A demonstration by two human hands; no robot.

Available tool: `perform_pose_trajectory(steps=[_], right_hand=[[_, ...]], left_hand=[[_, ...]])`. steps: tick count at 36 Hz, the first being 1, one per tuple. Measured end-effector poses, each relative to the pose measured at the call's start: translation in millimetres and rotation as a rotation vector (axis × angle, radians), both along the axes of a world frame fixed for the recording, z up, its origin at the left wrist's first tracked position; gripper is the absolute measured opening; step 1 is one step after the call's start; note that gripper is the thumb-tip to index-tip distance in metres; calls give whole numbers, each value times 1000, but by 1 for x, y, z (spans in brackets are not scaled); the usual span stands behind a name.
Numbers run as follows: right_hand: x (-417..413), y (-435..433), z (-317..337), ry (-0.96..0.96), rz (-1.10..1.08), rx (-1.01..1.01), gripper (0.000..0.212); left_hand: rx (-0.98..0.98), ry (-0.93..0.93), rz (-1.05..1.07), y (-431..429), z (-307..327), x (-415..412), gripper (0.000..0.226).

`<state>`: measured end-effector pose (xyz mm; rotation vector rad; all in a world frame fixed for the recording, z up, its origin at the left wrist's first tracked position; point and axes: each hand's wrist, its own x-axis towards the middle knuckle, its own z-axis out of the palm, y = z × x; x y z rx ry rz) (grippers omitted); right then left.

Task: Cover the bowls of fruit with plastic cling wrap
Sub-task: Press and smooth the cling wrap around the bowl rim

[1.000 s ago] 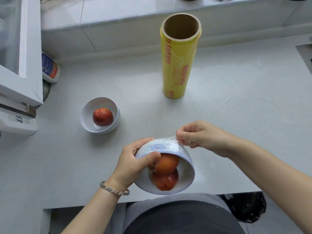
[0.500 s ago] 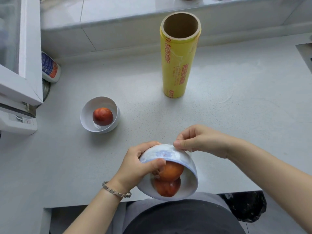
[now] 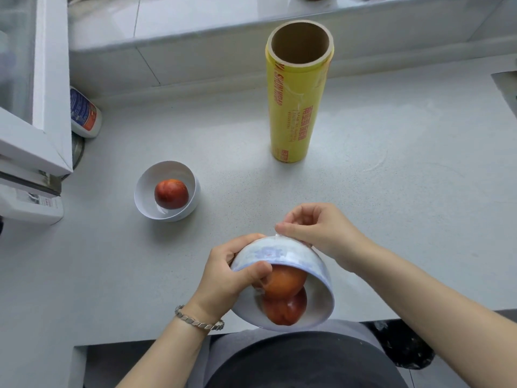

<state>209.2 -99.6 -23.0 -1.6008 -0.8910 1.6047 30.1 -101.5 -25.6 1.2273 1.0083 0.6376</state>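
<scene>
My left hand [image 3: 226, 273] grips the near bowl [image 3: 279, 254] by its rim, fingers curled round the outer wall and thumb hooked over the edge, pressing near the upper fruit [image 3: 285, 278]. I hold the bowl lifted above the front edge of the counter [image 3: 391, 191], tipped right over so its mouth faces down and towards me and its patterned outside faces up. A second fruit [image 3: 285, 310] sits just below the first, the two touching. A bracelet [image 3: 198, 322] circles my left wrist.

My right hand [image 3: 321, 231] is curled, thumb and forefinger pinching a wisp of cling film [image 3: 278, 236] against the bowl's outer wall near its base. How far the film reaches over the mouth I cannot tell, though there is a sheen over the fruit.

The other bowl [image 3: 140, 197] stands upright on the counter to the left, well apart, holding a single fruit [image 3: 171, 194]. The yellow roll of cling wrap [image 3: 296, 107] stands on end further back. A bottle [image 3: 84, 113] lies at the far left by the wall
</scene>
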Motion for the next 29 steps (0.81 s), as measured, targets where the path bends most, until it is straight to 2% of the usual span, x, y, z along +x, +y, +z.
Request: perform_pose_trajectory(steps=[2, 4, 6, 8, 10, 12, 16, 19, 22, 24, 27, 29], right_hand=[[5, 3, 0, -236, 4, 91, 18], [11, 0, 7, -345, -56, 272, 13], [15, -8, 16, -279, -3, 477, 9], [12, -21, 22, -179, 181, 557, 32], [5, -30, 18, -134, 382, 536, 47], [-2, -33, 11, -172, 470, 522, 46], [-8, -24, 9, -210, 436, 457, 51], [-11, -20, 6, -240, 428, 340, 60], [-8, -17, 1, -140, 399, 166, 54], [-1, -17, -3, -27, 394, 89, 52], [11, -20, -9, -38, 458, 66, 77], [16, -22, -10, -82, 361, 96, 84]], left_hand=[[-26, -3, 18, -1, -2, -3, 55], [-42, 1, 46, 0, -6, -7, 60], [-51, 18, 80, 1, -8, -10, 71], [-53, 26, 97, 2, -9, -12, 76], [-43, 26, 99, 4, -7, -12, 73], [-26, 33, 97, 5, -6, -9, 74], [-33, 29, 130, 6, -8, -7, 76], [-50, 24, 131, 8, -8, -7, 68], [-77, 20, 123, 10, -9, -8, 60], [-108, 7, 135, 9, -11, -8, 65], [-210, -65, 193, 6, -11, -7, 69], [-320, -104, 280, 7, -11, -6, 70]])
